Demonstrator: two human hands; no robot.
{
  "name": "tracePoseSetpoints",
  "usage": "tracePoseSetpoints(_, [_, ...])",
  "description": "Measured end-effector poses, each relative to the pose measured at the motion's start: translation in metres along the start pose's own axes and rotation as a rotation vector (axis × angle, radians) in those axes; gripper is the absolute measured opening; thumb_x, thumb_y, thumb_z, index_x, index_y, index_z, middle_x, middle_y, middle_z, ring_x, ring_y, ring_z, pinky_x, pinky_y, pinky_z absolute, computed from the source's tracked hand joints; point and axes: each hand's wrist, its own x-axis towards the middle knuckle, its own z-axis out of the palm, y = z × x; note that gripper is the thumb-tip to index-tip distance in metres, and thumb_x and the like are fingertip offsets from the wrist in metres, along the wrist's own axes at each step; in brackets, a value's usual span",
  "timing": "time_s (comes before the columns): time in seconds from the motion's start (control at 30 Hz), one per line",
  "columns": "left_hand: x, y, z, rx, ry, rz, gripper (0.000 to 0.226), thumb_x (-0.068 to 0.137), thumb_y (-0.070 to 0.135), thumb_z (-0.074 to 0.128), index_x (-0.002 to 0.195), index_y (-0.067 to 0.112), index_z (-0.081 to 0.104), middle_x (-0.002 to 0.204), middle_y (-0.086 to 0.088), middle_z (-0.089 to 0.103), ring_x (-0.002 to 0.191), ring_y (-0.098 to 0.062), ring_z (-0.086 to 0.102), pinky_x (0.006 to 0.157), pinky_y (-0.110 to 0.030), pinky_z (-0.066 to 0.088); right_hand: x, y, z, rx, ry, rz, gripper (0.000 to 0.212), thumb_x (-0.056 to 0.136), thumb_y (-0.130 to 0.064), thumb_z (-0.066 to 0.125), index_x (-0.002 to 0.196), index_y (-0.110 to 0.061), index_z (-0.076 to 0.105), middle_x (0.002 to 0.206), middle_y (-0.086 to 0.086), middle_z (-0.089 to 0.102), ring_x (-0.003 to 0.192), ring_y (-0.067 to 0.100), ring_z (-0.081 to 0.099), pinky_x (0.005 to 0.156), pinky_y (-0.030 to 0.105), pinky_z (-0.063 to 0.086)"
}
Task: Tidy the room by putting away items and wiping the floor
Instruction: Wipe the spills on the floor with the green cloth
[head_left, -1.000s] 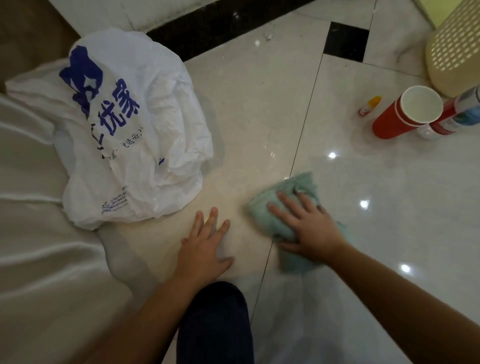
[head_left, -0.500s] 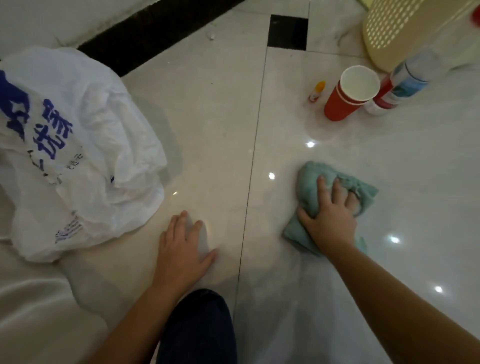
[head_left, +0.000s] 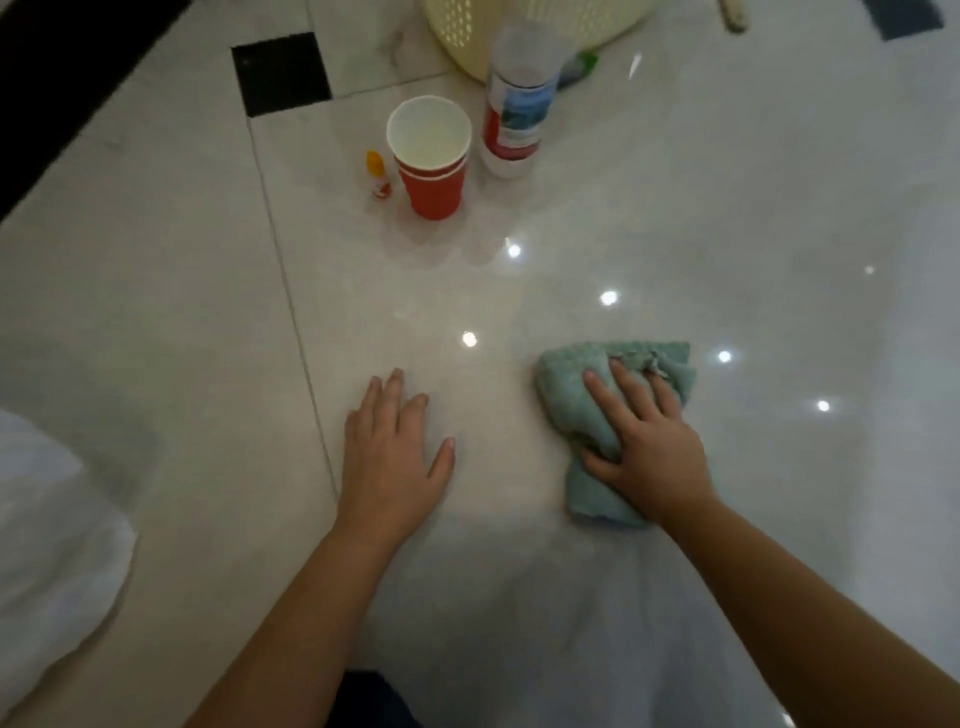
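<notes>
1. The right hand (head_left: 644, 452) presses the green cloth (head_left: 566, 400) onto the tiled floor (head_left: 727, 234), fingers spread over it rather than closed round it. The left hand (head_left: 395, 457) lies flat on the floor beside it, fingers straight, holding nothing.
2. The cloth is bunched and only pinned from above, so a fast stroke could let it slip free or roll up, leaving streaks.
3. The red cups (head_left: 431, 176), a bottle (head_left: 514, 109) and a small orange-capped tube (head_left: 376, 174) sit ahead, well apart from the cloth. A wide forward sweep could topple them.
4. If damp, the glossy floor could let the bracing left hand slide.
</notes>
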Motion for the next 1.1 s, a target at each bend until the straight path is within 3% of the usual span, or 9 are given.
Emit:
tracePoseSetpoints(0.13, [0.022,0.060,0.020,0.098,-0.072,0.252,0.052,0.076,0.041,0.040,0.107,0.006,0.063,0.129,-0.022,0.057,0.118,-0.043,0.055,0.088,-0.058,0.046,-0.046,0.081,-0.010,0.115,0.116,0.363,0.072,0.074,-0.039,0.071,0.139,-0.025,0.042,0.144,0.011,0.043,0.126,0.045,0.039,0.096,0.053,0.042])
tracePoseSetpoints(0.23, [0.025,0.091,0.035,0.156,-0.135,0.354,0.054,0.075,0.041,0.040,0.106,0.006,0.065,0.128,-0.021,0.059,0.115,-0.042,0.058,0.085,-0.058,0.048,-0.082,0.109,-0.009,0.163,0.149,0.584,0.077,0.078,-0.037,0.069,0.143,-0.028,0.031,0.150,0.011,0.032,0.132,0.041,0.028,0.110,0.048,0.025])
tracePoseSetpoints(0.33, [0.014,0.108,0.049,0.172,-0.174,0.428,0.053,0.075,0.041,0.040,0.104,0.005,0.066,0.125,-0.021,0.061,0.113,-0.041,0.060,0.084,-0.056,0.049,-0.100,0.102,-0.005,0.212,0.150,0.767,0.076,0.079,-0.044,0.060,0.145,-0.028,0.026,0.151,0.013,0.029,0.132,0.041,0.027,0.108,0.049,0.027])
tracePoseSetpoints(0.47, [-0.001,0.104,0.051,0.091,-0.143,0.343,0.053,0.079,0.037,0.040,0.108,0.000,0.063,0.124,-0.023,0.060,0.113,-0.041,0.058,0.094,-0.045,0.046,-0.102,0.034,0.014,0.172,0.113,0.692,0.077,0.066,-0.050,0.049,0.138,-0.024,0.041,0.138,0.017,0.049,0.117,0.049,0.048,0.083,0.056,0.049])
tracePoseSetpoints(0.6, [0.002,0.108,0.043,0.119,-0.168,0.294,0.058,0.079,0.036,0.038,0.110,-0.005,0.062,0.123,-0.027,0.059,0.113,-0.046,0.056,0.095,-0.051,0.045,-0.108,0.021,0.022,0.141,0.058,0.509,0.077,0.058,-0.057,0.040,0.132,-0.033,0.040,0.132,0.008,0.057,0.107,0.042,0.059,0.066,0.046,0.056])
tracePoseSetpoints(0.7, [0.007,0.134,0.040,0.216,-0.214,0.430,0.053,0.075,0.035,0.039,0.107,0.001,0.064,0.123,-0.023,0.061,0.113,-0.043,0.058,0.088,-0.053,0.048,-0.115,0.069,0.019,0.077,0.093,0.375,0.076,0.061,-0.057,0.041,0.133,-0.036,0.035,0.135,0.005,0.055,0.110,0.040,0.058,0.070,0.048,0.057])
tracePoseSetpoints(0.83, [0.006,0.169,0.038,0.294,-0.278,0.554,0.047,0.073,0.031,0.039,0.100,0.003,0.067,0.118,-0.021,0.065,0.106,-0.039,0.064,0.080,-0.052,0.053,-0.143,0.135,0.005,0.217,0.152,0.638,0.073,0.074,-0.045,0.062,0.141,-0.032,0.036,0.144,0.010,0.042,0.124,0.045,0.040,0.095,0.054,0.046])
tracePoseSetpoints(0.93, [0.000,0.177,0.036,0.356,-0.318,0.602,0.046,0.071,0.029,0.039,0.094,0.004,0.069,0.110,-0.021,0.068,0.095,-0.035,0.069,0.074,-0.046,0.056,-0.168,0.155,-0.004,0.257,0.151,0.809,0.080,0.073,-0.032,0.072,0.143,-0.031,0.032,0.145,0.015,0.036,0.124,0.044,0.032,0.096,0.051,0.041])
tracePoseSetpoints(1.1, [-0.024,0.209,-0.012,0.217,-0.289,0.468,0.033,0.084,0.018,0.051,0.109,0.001,0.065,0.117,-0.018,0.065,0.101,-0.034,0.065,0.084,-0.042,0.052,-0.168,0.137,-0.051,0.460,-0.086,0.924,0.080,0.078,-0.032,0.066,0.145,-0.031,0.022,0.140,0.016,0.033,0.123,0.041,0.035,0.104,0.042,0.030])
